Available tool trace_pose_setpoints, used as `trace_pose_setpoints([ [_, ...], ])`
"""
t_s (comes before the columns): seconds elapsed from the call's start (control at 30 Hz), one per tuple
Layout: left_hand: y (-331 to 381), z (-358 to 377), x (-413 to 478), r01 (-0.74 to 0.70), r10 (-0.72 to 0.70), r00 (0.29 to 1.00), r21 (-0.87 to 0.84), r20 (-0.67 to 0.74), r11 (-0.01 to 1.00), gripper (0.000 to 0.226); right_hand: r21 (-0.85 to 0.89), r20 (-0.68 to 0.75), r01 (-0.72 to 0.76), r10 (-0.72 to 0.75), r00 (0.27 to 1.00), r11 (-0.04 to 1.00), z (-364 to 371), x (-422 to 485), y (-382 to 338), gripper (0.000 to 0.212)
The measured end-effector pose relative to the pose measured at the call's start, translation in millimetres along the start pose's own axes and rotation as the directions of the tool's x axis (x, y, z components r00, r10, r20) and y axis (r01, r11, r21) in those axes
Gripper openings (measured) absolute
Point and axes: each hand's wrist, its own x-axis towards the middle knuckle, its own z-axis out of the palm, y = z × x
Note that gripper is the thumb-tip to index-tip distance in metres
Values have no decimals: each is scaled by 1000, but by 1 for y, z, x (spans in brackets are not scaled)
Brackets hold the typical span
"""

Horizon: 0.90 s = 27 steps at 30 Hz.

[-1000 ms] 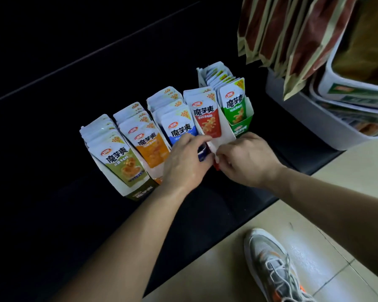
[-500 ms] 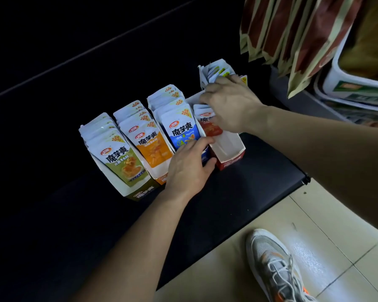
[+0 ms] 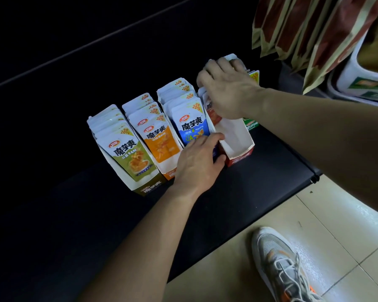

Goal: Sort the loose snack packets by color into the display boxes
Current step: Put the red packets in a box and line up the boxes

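Bearing display boxes: black shelf, tiles.

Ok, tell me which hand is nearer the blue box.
Left. The left hand grips the front of the blue box; the right hand is farther back, over the packets in the red box beside it.

head cam, looks fwd & down, close over display boxes.

Five boxes sit side by side on the bench, packets inside. My shoe is on the floor beside it.
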Motion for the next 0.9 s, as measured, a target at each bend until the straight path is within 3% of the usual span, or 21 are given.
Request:
trace_pose_setpoints([
  [0.17, 0, -1, -1, -16, 16, 1000, 6, -4, 1000, 47, -36, 61, -26, 29, 998, 999, 1, 1, -4, 68],
  [0.43, 0, -1, 0, -13, 13, 1000, 5, 23, 1000, 49, -45, 131, -85, 90, 987, 995, -6, 2, -14, 82],
  [0.57, -2, -3, 0, -25, 25, 999, 9, 39, 1000, 53, 135, -67, -119, 129, 989, 984, -15, -24, -18, 74],
  [0.67, -3, -9, -2, -39, 38, 995, 9, 93, 999, 58, 287, -186, -125, 183, 965, 950, -7, -61, -21, 45],
  [0.73, -1, -17, -8, -28, 29, 993, -6, 117, 1000, 59, 321, -118, -137, 183, 976, 937, 0, -88, -24, 30],
  [0.9, -14, -49, -35, 2, 0, 999, 45, -50, 999, 46, 300, 186, -195, 143, 972, 934, 16, -131, -45, 50],
])
